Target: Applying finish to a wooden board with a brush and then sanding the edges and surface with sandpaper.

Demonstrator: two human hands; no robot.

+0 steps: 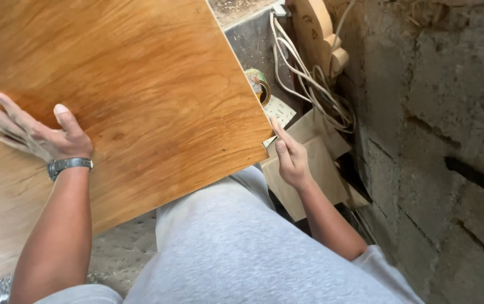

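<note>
A large varnished wooden board (140, 95) with orange-brown grain fills the upper left of the view and rests over my lap. My left hand (36, 132) lies flat on its surface near the left side, fingers spread, a dark watch on the wrist. My right hand (290, 157) is at the board's lower right corner, forefinger stretched up along the corner edge, the other fingers curled. Whether it grips the corner I cannot tell.
A rough grey block wall (439, 141) stands close on the right. White cables (304, 73) hang beside a pale carved wood piece (312, 28). A roll of tape (259, 84) and plain plywood offcuts (315, 163) lie behind my right hand. Sawdust covers the floor (121, 253).
</note>
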